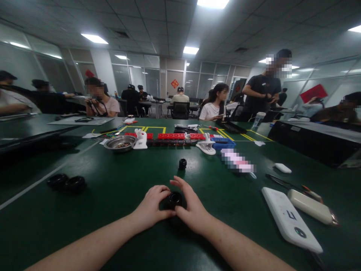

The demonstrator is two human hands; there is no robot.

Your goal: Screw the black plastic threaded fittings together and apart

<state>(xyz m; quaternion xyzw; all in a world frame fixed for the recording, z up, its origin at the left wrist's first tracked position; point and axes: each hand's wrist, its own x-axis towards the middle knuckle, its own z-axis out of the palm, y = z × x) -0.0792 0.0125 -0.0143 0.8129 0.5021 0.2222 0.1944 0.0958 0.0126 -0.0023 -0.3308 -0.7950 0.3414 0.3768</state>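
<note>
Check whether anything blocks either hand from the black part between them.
Nothing visible does. The left hand and right hand flank the black part closely on the green table. Another small black part stands farther off, beyond the fingers.

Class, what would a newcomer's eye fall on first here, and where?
Most likely the left hand and right hand, framing a glossy black ring-shaped piece at the near middle of the green table. Next, red strips across the table's farther part, a metal bowl near their left end. Then the large white device at the right.
</note>
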